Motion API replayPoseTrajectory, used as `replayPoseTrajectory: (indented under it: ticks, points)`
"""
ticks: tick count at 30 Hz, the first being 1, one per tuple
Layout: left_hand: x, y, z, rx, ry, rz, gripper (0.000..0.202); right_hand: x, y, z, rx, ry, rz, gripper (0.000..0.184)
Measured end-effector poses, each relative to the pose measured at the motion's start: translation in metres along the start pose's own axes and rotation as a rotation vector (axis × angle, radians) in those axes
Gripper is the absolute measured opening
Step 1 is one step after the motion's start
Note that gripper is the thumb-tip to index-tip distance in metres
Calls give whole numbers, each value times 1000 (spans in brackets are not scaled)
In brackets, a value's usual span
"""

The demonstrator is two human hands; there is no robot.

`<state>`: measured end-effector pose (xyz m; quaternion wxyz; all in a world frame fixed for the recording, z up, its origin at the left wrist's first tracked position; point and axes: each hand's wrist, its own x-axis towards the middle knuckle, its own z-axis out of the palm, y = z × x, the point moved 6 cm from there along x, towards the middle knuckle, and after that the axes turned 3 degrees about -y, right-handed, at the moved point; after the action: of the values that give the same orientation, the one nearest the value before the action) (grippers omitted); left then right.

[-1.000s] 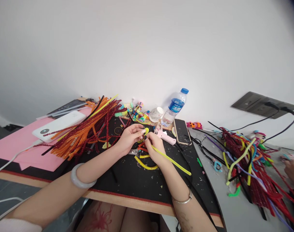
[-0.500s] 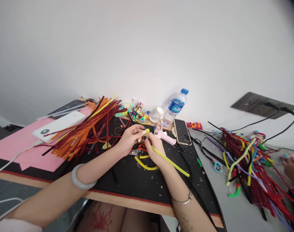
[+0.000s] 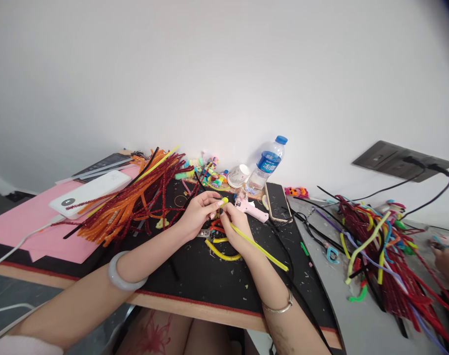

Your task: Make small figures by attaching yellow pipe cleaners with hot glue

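Over the black mat (image 3: 205,281) both hands meet around a yellow pipe cleaner (image 3: 263,249). My left hand (image 3: 200,212) pinches its curled end between thumb and fingers. My right hand (image 3: 237,224) is closed on it just beside, and the long free end runs out over the right wrist. Fingers hide part of the curl. Below the hands lie a yellow-handled tool (image 3: 222,251), probably pliers, and some red-orange pieces. A pink glue gun (image 3: 254,211) rests just beyond my right hand.
Orange and dark red pipe cleaners (image 3: 135,197) are heaped at left, by a white power bank (image 3: 91,195) on pink sheets (image 3: 13,222). Behind stand a paper cup (image 3: 239,175), water bottle (image 3: 266,165) and phone (image 3: 278,202). Another person's hand (image 3: 448,259) is beyond more pipe cleaners (image 3: 390,266).
My hands stay almost in place, both still on the yellow pipe cleaner. The other person's hand at the far right has shifted slightly.
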<state>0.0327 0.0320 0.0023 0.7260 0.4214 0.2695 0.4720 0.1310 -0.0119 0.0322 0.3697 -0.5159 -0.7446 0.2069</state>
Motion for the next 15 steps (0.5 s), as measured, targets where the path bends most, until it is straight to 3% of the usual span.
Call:
replayPoseTrajectory:
  ticks: [15]
  points:
    - [0, 1, 1, 5, -5, 21, 25, 0, 0, -1, 1, 7, -20, 14]
